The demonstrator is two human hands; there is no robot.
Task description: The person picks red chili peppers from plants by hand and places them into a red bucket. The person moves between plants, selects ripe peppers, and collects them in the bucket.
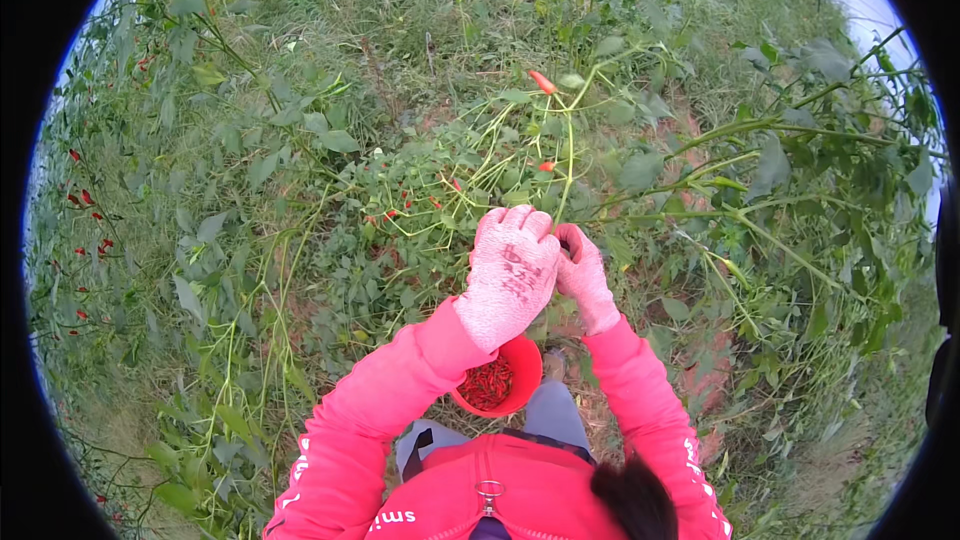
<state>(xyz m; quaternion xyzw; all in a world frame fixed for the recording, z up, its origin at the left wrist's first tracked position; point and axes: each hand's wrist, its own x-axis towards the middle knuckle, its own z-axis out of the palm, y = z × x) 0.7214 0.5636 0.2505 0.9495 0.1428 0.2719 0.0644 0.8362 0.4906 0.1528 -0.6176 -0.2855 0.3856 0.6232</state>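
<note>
Both hands wear pink knitted gloves and meet at the middle of the view, at the base of a green chilli pepper branch point(568, 157). My left hand point(514, 270) is curled with its back up, the knuckles beside the stem; what its fingers hold is hidden beneath it. Just to its right, my right hand point(585, 277) has its thumb and fingers bent at the stem, and its fingertips are partly hidden. A red chilli pepper point(542, 82) stands at the top of the branch, and another red chilli point(547, 166) hangs lower. Below the hands is a red bucket point(531, 375) holding many small red chillies point(487, 384).
Chilli plants surround me, with long leafy branches point(750, 124) reaching in from the right and drooping stems point(281, 300) at the left. Several red chillies point(87, 197) dot the far left. Weeds cover the ground ahead, with bare reddish soil point(705, 375) at the right.
</note>
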